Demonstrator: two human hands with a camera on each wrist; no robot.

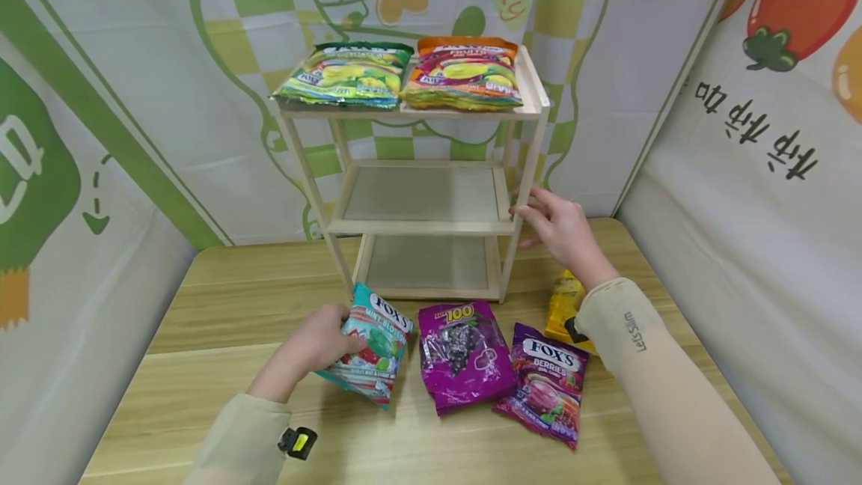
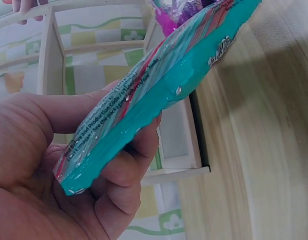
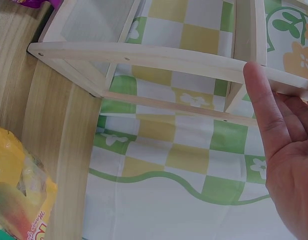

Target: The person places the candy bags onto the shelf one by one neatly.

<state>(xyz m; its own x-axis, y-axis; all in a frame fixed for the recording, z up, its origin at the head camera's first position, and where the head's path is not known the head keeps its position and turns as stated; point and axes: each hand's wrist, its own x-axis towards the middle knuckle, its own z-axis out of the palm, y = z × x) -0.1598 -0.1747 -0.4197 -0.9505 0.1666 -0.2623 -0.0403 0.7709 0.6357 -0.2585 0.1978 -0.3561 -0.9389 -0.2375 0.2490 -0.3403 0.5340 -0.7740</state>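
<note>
My left hand (image 1: 330, 339) holds a teal mint candy bag (image 1: 378, 350) by its left side, the thumb over its printed front. The bag is tilted in front of the shelf's lower left corner; in the left wrist view the fingers curl beneath its teal edge (image 2: 144, 132). At the right front post of the wooden shelf (image 1: 528, 163), my right hand (image 1: 562, 227) grips the post, with one finger (image 3: 261, 100) along the wood and others bent behind it. A purple grape candy bag (image 1: 465, 358) lies beside the mint bag.
A green candy bag (image 1: 346, 75) and an orange fruit candy bag (image 1: 465, 73) lie on the top tier. On the wooden table (image 1: 202, 335), a dark berry candy bag (image 1: 547, 388) and a yellow bag (image 1: 564, 309) lie at the right. Printed cloth walls (image 1: 135, 58) surround the table.
</note>
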